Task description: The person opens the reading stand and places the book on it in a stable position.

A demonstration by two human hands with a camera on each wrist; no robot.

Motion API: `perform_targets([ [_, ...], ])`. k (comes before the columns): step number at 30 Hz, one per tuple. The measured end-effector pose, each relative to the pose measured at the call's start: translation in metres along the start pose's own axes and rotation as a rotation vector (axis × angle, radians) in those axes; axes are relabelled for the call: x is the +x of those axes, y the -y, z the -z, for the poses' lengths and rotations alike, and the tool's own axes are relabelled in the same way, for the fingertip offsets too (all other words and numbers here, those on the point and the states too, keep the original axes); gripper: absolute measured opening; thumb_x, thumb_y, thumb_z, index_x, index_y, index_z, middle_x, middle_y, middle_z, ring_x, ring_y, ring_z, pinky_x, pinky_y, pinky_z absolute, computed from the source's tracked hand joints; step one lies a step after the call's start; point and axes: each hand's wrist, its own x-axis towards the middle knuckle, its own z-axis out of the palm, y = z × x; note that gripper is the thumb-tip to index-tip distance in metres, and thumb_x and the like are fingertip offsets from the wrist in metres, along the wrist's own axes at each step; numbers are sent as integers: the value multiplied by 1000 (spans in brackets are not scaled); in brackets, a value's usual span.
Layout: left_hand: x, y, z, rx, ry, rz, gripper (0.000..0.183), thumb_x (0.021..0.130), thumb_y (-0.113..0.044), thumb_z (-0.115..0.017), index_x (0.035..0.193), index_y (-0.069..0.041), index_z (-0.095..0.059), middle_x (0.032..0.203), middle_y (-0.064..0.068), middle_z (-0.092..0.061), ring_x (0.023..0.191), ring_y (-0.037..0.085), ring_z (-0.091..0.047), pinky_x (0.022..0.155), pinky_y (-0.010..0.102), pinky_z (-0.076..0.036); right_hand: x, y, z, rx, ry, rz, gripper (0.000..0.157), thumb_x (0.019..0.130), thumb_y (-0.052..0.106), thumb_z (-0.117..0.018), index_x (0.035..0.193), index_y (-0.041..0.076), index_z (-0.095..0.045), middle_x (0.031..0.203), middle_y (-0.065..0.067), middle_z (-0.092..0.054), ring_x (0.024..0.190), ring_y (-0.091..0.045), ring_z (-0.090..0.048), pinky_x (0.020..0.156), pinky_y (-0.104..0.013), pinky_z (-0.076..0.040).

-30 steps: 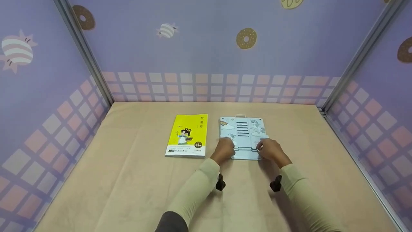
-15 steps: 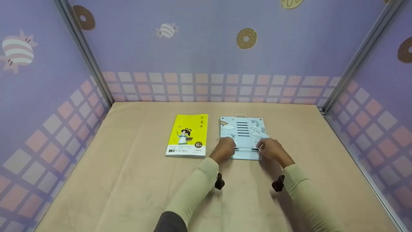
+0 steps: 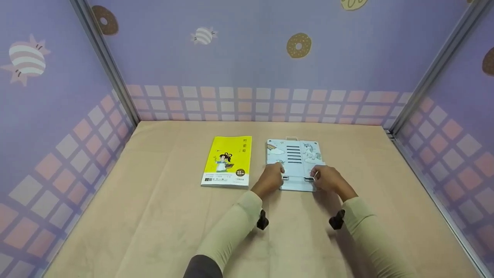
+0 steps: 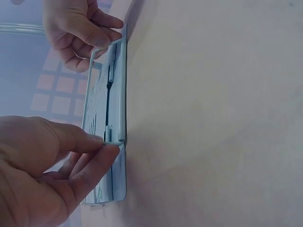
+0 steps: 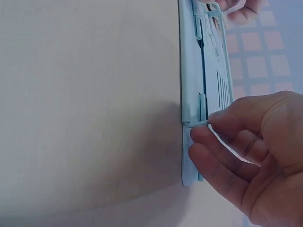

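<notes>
Pale-blue, metal-looking folding stand with unicorn print: seen from the head, it lay on the beige, cloth-covered table, its slotted panel mostly beyond the grip and its narrow lower ledge between the hands and slightly nearer the person. Its longer axis seemed to run away from the person.
Hands on the stand: the left hand held its lower left side, the right hand its lower right; both touched it, so neither was nearer.
Yellow paperback book with white lower band: it lay just left of the left hand, reaching farther forward, well apart from the right hand; its long axis ran roughly parallel to the stand's.
Since the earlier head frames: everything sat slightly farther right in view, while book and stand kept their spacing; the grip stayed much the same.
Left wrist view: thumb and forefinger pinched the near end of a thin, pale-blue wire rod at the ledge; the right hand's fingertips touched its far end.
Right wrist view: thumb and forefinger pinched the rod's other end, remaining fingers loosely bent beside the ledge; the left hand, mostly cut off, showed at the far end.
</notes>
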Motion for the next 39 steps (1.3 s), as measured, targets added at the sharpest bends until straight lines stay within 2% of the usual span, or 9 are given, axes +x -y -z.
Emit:
perform_targets([
  [4, 2, -1, 1, -26, 27, 35, 26, 93, 8, -57, 114, -3, -68, 117, 6, -66, 103, 18, -56, 92, 32, -51, 0, -1, 2, -10, 2, 9, 20, 89, -2, -65, 108, 4, -63, 101, -12, -64, 86, -22, -59, 66, -27, -47],
  [8, 2, -2, 3, -54, 69, 67, 24, 92, 8, -58, 110, -3, -68, 105, 3, -63, 94, 18, -54, 78, 29, -48, 1, -2, 4, -25, 23, 20, 21, 88, -2, -66, 108, 5, -62, 101, -11, -63, 88, -23, -58, 67, -27, -47],
  [15, 2, -6, 8, 28, 74, -1, 24, 88, 5, -69, 110, -2, -66, 91, 1, -55, 83, 15, -49, 67, 25, -40, 0, -3, 12, -37, 40, 98, 23, 82, -7, -65, 102, 3, -60, 93, -10, -61, 82, -22, -56, 64, -28, -46],
  [20, 2, -5, 10, 10, 122, 18, 23, 89, 1, -69, 111, -3, -66, 93, 1, -58, 83, 16, -51, 68, 26, -43, -1, -8, 15, 37, 93, 82, 19, 86, -3, -64, 105, 2, -61, 94, -8, -60, 86, -21, -56, 67, -28, -49],
  [23, 4, -4, 15, 2, 134, -3, 19, 90, -8, -72, 109, -5, -68, 98, 2, -63, 83, 15, -55, 71, 27, -46, -1, -9, 19, 100, 129, 80, 18, 92, 1, -59, 109, -1, -62, 97, -8, -60, 87, -21, -58, 71, -31, -52],
  [26, 9, -4, 21, -7, 93, -37, 19, 93, -16, -71, 109, -5, -69, 103, 5, -67, 86, 16, -57, 76, 28, -48, 2, -9, 21, 147, 96, 74, 19, 96, 5, -55, 112, -3, -62, 100, -10, -61, 86, -20, -59, 72, -32, -54],
  [30, 18, 0, 27, -3, -32, -52, 23, 97, -16, -63, 115, -3, -67, 114, 10, -67, 99, 19, -57, 89, 33, -50, 10, -10, 23, 176, -54, 44, 25, 99, 11, -52, 117, -4, -61, 108, -15, -62, 89, -21, -58, 71, -29, -52],
  [34, 25, 5, 26, -36, -106, 47, 33, 97, -16, -60, 127, -2, -61, 127, 14, -58, 115, 25, -54, 101, 39, -48, 17, -11, 21, 202, -162, -23, 32, 101, 14, -51, 125, -4, -58, 121, -19, -60, 101, -27, -56, 80, -32, -51],
  [39, 30, 9, 22, -99, -109, 176, 49, 99, -22, -59, 144, -7, -47, 136, 16, -48, 123, 27, -45, 106, 41, -44, 23, -14, 16, 242, -178, -111, 45, 102, 18, -52, 139, -6, -48, 140, -27, -52, 125, -38, -52, 104, -49, -47],
])
